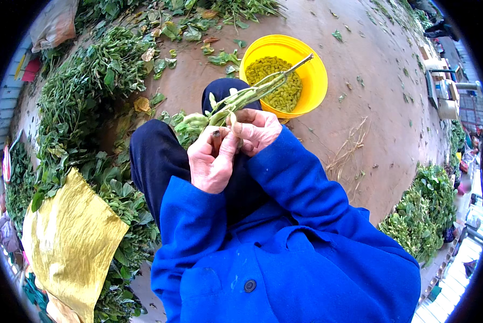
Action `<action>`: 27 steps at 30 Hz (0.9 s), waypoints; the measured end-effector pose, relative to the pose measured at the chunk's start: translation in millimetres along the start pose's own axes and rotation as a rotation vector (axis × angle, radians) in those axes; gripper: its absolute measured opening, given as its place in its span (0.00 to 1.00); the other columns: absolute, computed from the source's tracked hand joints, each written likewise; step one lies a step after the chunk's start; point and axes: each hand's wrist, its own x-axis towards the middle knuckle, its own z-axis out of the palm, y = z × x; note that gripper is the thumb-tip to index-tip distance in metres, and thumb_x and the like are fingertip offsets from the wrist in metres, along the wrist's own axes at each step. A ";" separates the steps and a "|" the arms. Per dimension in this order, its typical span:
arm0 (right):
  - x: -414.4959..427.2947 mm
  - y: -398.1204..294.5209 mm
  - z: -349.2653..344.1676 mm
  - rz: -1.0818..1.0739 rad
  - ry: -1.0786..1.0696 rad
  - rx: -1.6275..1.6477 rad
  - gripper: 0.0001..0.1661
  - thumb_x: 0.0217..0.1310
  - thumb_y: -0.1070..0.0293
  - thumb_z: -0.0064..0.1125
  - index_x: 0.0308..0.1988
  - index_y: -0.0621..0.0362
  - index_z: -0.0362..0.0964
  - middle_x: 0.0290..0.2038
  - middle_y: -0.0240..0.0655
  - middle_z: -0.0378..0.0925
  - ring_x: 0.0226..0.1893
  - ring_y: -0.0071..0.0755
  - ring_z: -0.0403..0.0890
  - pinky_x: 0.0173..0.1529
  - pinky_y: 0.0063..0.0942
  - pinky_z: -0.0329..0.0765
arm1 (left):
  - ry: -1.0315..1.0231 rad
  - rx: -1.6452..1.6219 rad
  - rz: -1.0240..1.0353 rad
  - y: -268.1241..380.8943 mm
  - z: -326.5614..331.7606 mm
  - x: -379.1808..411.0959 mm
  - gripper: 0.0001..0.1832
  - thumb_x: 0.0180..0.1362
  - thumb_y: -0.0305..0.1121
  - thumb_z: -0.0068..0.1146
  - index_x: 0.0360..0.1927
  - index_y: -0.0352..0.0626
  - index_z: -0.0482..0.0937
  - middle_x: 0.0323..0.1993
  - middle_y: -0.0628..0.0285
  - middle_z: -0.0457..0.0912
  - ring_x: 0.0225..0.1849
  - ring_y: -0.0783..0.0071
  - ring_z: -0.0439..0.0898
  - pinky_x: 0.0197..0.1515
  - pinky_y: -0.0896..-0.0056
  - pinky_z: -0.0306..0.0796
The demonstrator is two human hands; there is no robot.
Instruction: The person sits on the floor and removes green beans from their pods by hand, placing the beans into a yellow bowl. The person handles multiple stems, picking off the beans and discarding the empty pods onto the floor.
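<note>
Both hands meet over the person's knees around a green bean plant stalk (pixel 247 93) with pods, whose bare woody end points up over the bucket. My left hand (pixel 215 161) has its thumb and fingers closed at the lower, podded end; a small brown cylindrical thing (pixel 216 139) shows between its fingers. My right hand (pixel 257 131) pinches a pale green pod (pixel 233 121) beside the stalk. Just beyond the knees stands a yellow plastic bucket (pixel 316 80), partly filled with loose green pods (pixel 279 87).
Large heaps of leafy bean plants (pixel 88 76) lie at the left, with a yellow woven sack (pixel 71 242) over part of them. Another plant heap (pixel 425 210) lies at the right. Loose leaves (pixel 223 58) and dry stalks (pixel 348 147) are scattered on the brown floor.
</note>
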 end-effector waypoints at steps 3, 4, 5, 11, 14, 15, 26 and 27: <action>2.0 1.1 -6.3 0.015 -0.010 -0.079 0.12 0.50 0.72 0.58 0.37 0.63 0.70 0.27 0.34 0.76 0.16 0.15 0.68 0.19 0.12 0.62 | 0.028 -0.013 -0.062 -6.9 -2.4 -3.3 0.06 0.56 0.31 0.50 0.29 0.40 0.71 0.16 0.71 0.70 0.12 0.88 0.61 0.15 0.88 0.52; 1.5 -0.2 -4.6 0.037 0.007 -0.065 0.12 0.50 0.71 0.57 0.37 0.62 0.70 0.26 0.33 0.76 0.15 0.14 0.66 0.18 0.11 0.61 | 0.079 -0.127 -0.168 -6.0 -0.5 -4.3 0.06 0.56 0.32 0.49 0.29 0.40 0.72 0.15 0.70 0.70 0.11 0.88 0.61 0.12 0.87 0.51; 0.7 -0.9 -3.8 0.059 0.025 -0.051 0.12 0.50 0.71 0.57 0.38 0.62 0.70 0.25 0.32 0.75 0.14 0.13 0.65 0.18 0.11 0.61 | 0.094 -0.227 -0.218 -7.6 1.2 -5.0 0.06 0.56 0.32 0.49 0.29 0.41 0.72 0.15 0.70 0.70 0.10 0.87 0.61 0.11 0.87 0.51; -4.1 12.3 -7.4 -0.055 0.041 0.012 0.11 0.53 0.72 0.52 0.39 0.63 0.69 0.23 0.29 0.73 0.14 0.12 0.63 0.17 0.12 0.60 | 0.168 -0.462 -0.357 -11.6 9.3 -7.4 0.06 0.56 0.33 0.49 0.29 0.41 0.72 0.14 0.67 0.70 0.09 0.85 0.62 0.08 0.85 0.52; -1.5 11.0 -3.8 -0.054 0.117 -0.059 0.10 0.54 0.71 0.52 0.38 0.62 0.69 0.24 0.30 0.73 0.13 0.11 0.63 0.16 0.11 0.59 | 0.170 -0.280 -0.223 -22.0 10.7 -6.1 0.06 0.56 0.32 0.49 0.28 0.41 0.72 0.14 0.67 0.72 0.09 0.86 0.62 0.09 0.86 0.51; -2.9 9.9 2.3 -0.075 0.150 -0.049 0.10 0.54 0.70 0.52 0.37 0.62 0.69 0.24 0.29 0.73 0.14 0.11 0.64 0.17 0.12 0.60 | 0.175 -0.224 -0.177 -23.7 12.0 -6.4 0.07 0.56 0.33 0.49 0.28 0.41 0.72 0.14 0.67 0.72 0.09 0.86 0.62 0.09 0.86 0.50; 0.2 1.0 0.2 -0.028 0.189 0.042 0.07 0.53 0.67 0.54 0.32 0.59 0.70 0.22 0.29 0.72 0.15 0.15 0.69 0.14 0.13 0.61 | 0.260 0.121 0.067 -25.4 -13.6 -3.0 0.05 0.54 0.25 0.51 0.34 0.37 0.72 0.23 0.65 0.75 0.20 0.86 0.69 0.23 0.86 0.63; 2.1 2.2 -3.7 -0.033 0.173 0.068 0.08 0.53 0.68 0.53 0.33 0.60 0.69 0.23 0.31 0.72 0.16 0.17 0.70 0.13 0.12 0.60 | 0.283 0.158 0.141 -24.8 -17.2 2.3 0.06 0.53 0.23 0.51 0.36 0.36 0.72 0.26 0.65 0.76 0.25 0.84 0.72 0.29 0.85 0.66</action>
